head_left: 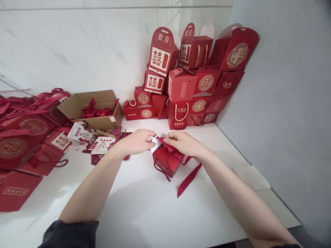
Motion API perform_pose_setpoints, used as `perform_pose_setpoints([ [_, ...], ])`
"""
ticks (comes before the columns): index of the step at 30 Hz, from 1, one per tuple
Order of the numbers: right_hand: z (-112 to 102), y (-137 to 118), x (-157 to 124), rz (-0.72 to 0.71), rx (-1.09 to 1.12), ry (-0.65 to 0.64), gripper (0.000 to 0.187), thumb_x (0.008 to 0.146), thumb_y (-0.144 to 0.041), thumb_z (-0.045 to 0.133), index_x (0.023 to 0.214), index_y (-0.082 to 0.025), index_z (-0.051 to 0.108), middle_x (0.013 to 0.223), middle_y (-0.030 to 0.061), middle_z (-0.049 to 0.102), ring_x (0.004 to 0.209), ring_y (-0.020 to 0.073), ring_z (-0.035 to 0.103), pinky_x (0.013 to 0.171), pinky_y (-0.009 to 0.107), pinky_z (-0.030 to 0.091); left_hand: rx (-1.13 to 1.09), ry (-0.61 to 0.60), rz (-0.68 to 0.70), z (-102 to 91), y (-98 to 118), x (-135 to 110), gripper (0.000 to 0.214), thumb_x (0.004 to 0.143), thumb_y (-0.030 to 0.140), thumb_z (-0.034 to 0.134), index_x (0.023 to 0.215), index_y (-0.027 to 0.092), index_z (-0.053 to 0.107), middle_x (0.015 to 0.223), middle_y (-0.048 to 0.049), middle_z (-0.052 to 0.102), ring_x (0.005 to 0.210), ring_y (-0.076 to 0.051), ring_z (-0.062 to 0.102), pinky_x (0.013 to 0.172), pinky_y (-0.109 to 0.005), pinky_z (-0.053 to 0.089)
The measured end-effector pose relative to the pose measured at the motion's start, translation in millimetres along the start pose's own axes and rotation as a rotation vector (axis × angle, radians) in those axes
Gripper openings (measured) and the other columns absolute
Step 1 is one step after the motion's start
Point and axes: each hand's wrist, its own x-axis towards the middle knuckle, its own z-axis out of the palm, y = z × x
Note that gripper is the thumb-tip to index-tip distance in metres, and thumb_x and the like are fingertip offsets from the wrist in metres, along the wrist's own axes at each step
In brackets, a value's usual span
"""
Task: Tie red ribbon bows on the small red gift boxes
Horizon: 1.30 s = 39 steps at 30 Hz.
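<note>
Pinching with both hands here, fingers curled in and pressed together, nothing spread wide. The left hand (136,142) has its fingertips on a white paper tag (156,143), and the right hand (183,143) is pressed onto a red ribbon (169,147) just beside it. The two hands almost touch with that stuff between them, though from this angle you can't tell exactly which fingers hold what.

Right under them, a small red gift box (167,162) sits on a white tabletop (139,206), about 12 o'clock from the person. A red cord handle (160,171) hangs at the box's 7 o'clock, and a loose ribbon tail (189,179) trails off at its 4 o'clock.

Further out at 12 to 1 o'clock there's a big stack of red gift boxes (192,82) against the wall. At 10 o'clock sits an open cardboard carton (89,105) with red ribbons inside, printed white cards (102,144) lie in front of it, and flat red gift bags (15,191) are piled at 9 o'clock.
</note>
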Motion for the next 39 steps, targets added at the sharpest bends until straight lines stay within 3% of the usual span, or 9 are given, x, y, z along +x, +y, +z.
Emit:
perform_pose_setpoints([
  [8,4,-2,1,-0.062,-0.045,-0.034,0.031,0.089,-0.037,0.044,0.065,-0.018,0.051,0.065,-0.0016,0.056,0.062,0.0112,0.05,0.062,0.024,0.038,0.029,-0.044,0.085,1.5,-4,0,0.039,0.079,0.041,0.051,0.11,0.019,0.062,0.069,0.0016,0.064,0.04,-0.008,0.042,0.041,-0.021,0.033],
  [13,2,-2,-1,-0.02,-0.062,-0.061,0.029,0.087,-0.037,0.045,0.067,-0.018,0.052,0.066,-0.0014,0.058,0.06,0.0114,0.05,0.059,0.025,0.037,0.034,-0.037,0.118,1.7,-6,1,0.029,0.08,0.034,0.048,0.099,0.018,0.064,0.059,0.0031,0.056,0.04,-0.008,0.039,0.039,-0.021,0.03],
  [22,2,0,0,-0.036,-0.027,-0.058,0.031,0.09,-0.039,0.043,0.07,-0.018,0.054,0.069,0.0006,0.06,0.061,0.0119,0.05,0.06,0.025,0.037,-0.008,-0.055,0.03,3.6,-9,1,0.037,0.078,0.041,0.051,0.107,0.02,0.062,0.067,0.0016,0.059,0.036,-0.008,0.037,0.031,-0.022,0.026],
  [25,3,-1,1,-0.063,-0.03,-0.057,0.028,0.09,-0.037,0.043,0.072,-0.018,0.054,0.069,-0.0004,0.059,0.064,0.0119,0.05,0.063,0.025,0.038,-0.043,-0.079,0.043,1.6,-7,0,0.036,0.078,0.046,0.054,0.102,0.02,0.063,0.071,0.0003,0.063,0.04,-0.009,0.044,0.031,-0.02,0.027],
  [30,4,-1,1,-0.065,-0.053,-0.051,0.027,0.089,-0.035,0.042,0.071,-0.019,0.053,0.071,-0.0005,0.059,0.065,0.0125,0.051,0.065,0.025,0.039,-0.153,-0.029,0.065,3.0,-1,2,0.032,0.085,0.045,0.047,0.081,0.017,0.062,0.074,-0.0029,0.064,0.071,-0.016,0.067,0.045,-0.017,0.041],
  [35,3,-4,0,-0.073,-0.071,-0.069,0.027,0.09,-0.035,0.042,0.072,-0.019,0.055,0.075,-0.0001,0.062,0.071,0.0136,0.054,0.07,0.027,0.04,-0.19,0.003,0.095,6.2,-6,9,0.02,0.083,0.034,0.05,0.075,0.017,0.057,0.072,-0.0004,0.064,0.072,-0.015,0.068,0.062,-0.02,0.049],
  [39,-11,-12,-7,-0.053,-0.084,-0.063,0.028,0.091,-0.039,0.043,0.081,-0.019,0.06,0.084,0.0017,0.065,0.076,0.0151,0.056,0.07,0.027,0.041,-0.177,-0.013,0.028,-10.2,-17,5,0.018,0.081,0.036,0.051,0.078,0.019,0.057,0.08,-0.0008,0.069,0.078,-0.018,0.07,0.06,-0.021,0.048],
])
